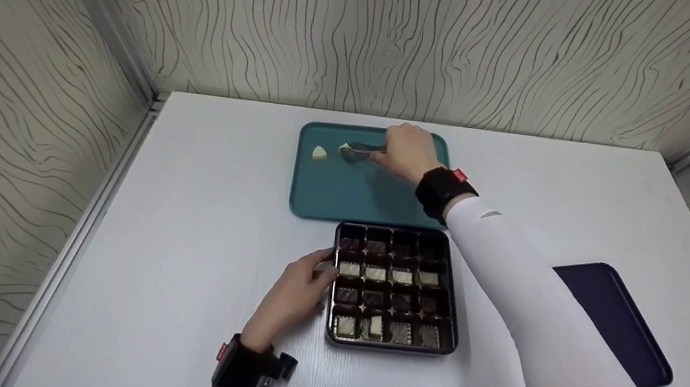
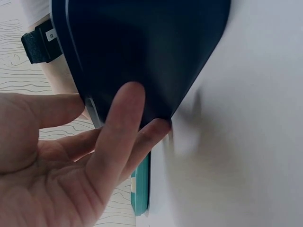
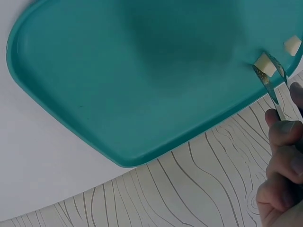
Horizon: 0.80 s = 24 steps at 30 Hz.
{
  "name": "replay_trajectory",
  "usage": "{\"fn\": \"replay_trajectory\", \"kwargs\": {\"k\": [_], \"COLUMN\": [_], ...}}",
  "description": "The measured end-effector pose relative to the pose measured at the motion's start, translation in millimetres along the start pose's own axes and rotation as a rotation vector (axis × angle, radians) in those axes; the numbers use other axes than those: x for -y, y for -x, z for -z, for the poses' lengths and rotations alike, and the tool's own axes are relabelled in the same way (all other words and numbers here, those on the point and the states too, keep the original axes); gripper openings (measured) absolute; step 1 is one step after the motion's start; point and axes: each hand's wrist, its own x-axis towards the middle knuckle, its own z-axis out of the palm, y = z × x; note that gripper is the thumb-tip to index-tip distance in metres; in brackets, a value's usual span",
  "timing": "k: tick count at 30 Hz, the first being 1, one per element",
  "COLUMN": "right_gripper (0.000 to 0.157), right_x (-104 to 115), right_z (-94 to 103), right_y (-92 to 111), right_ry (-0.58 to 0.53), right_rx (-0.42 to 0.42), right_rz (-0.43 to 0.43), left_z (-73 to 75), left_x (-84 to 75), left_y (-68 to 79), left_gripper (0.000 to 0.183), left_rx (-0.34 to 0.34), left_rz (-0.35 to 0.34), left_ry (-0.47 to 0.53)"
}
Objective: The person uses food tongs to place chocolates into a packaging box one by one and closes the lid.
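My right hand (image 1: 410,152) grips small metal tongs (image 1: 361,150) over the teal tray (image 1: 332,195). In the right wrist view the tongs' tips stand on either side of a white chocolate piece (image 3: 265,65); whether they pinch it, I cannot tell. Left of it on the tray lies another white chocolate (image 1: 320,153). My left hand (image 1: 295,288) holds the left side of a dark chocolate box (image 1: 389,349), thumb and fingers at its edge. The box's compartments hold rows of brown and white chocolates; one white piece (image 1: 376,325) in the front row stands tilted.
A dark navy tray (image 1: 619,322) lies on the white table (image 1: 184,234) at the right, partly hidden under my right sleeve (image 1: 522,291). The chocolate box stands just in front of the teal tray. Patterned wall panels (image 1: 388,42) rise behind the table and at both sides.
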Motion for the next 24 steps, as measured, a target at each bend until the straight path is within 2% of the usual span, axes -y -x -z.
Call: {"fn": "replay_trajectory", "kwargs": {"k": [6,10,13,18,24], "right_gripper": [0.061,0.05,0.038,0.03,0.024], "right_x": [-1.9,-7.8,-14.8,-24.4,-32.6], "right_z": [8.3,18.2,28.3,43.6,58.5], "right_y": [12.3,30.7,53.2,97.7,160.3], "right_ry": [-0.037,-0.053,-0.068,-0.111,-0.121], "right_rx": [-0.031,-0.044,-0.045,-0.037,-0.069], "right_rz": [0.01,0.054,0.095,0.161,0.209], "left_z": [-0.1,0.5,0.2,0.4,1.0], "left_x": [-1.7,-1.8,-2.0,-0.9,-2.4], "left_y": [0.6,0.3,-1.0,-0.8,1.1], "left_gripper": [0.052,0.052,0.052,0.052,0.051], "left_rx": [0.002,0.0,0.003,0.004,0.005], "left_rz": [-0.006,-0.006,-0.006,-0.003,-0.003], "left_ry": [0.001,-0.022,-0.025,-0.008,0.016]}}
